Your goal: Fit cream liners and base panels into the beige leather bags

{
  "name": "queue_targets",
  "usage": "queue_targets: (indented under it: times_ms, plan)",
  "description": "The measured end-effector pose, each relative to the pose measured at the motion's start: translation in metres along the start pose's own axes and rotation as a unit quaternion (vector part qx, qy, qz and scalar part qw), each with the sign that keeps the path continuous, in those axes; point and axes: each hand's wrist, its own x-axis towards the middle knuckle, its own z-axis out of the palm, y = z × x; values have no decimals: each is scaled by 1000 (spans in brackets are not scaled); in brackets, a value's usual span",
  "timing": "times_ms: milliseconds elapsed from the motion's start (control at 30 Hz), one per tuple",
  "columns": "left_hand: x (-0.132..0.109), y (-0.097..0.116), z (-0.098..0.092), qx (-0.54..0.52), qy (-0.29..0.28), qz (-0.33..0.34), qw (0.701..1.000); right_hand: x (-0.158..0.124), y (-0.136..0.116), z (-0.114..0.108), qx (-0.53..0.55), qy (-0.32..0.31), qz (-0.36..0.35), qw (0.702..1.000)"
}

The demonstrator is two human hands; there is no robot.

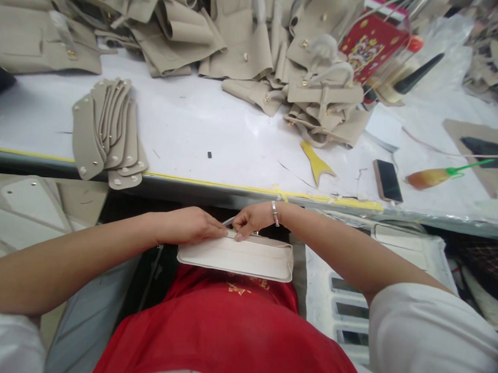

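Observation:
A cream leather bag piece (pixel 241 259) lies on my lap below the table edge, over a red apron (pixel 226 328). My left hand (pixel 189 225) rests on its upper left edge with fingers curled onto it. My right hand (pixel 251 219), with a silver bracelet on the wrist, pinches a thin silvery tool (pixel 228 222) at the piece's top edge. The two hands' fingertips nearly meet there.
On the white table lie a fanned stack of beige leather flaps (pixel 106 136), a heap of beige bag parts (pixel 247 38), a yellow scraper (pixel 316 163), a phone (pixel 387 180), a green-handled brush (pixel 439 175) and a red box (pixel 373 43). A white tray (pixel 392 303) is at my right.

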Motion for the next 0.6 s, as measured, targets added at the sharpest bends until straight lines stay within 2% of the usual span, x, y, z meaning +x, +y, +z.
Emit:
queue_targets:
  times_ms: [233, 367, 467, 600]
  plan:
    - [-44, -11, 1, -26, 47, -16, 998, 58, -28, -14, 71, -60, 11, 996]
    - [-56, -11, 4, -28, 47, -55, 997, 78, -39, -14, 77, -43, -9, 996]
    - [-56, -9, 8, -9, 68, -78, 995, 64, -34, -9, 63, -6, -16, 998]
    - [-51, -3, 9, 38, 70, -93, 992, 8, -12, 1, 1, 39, 1, 999]
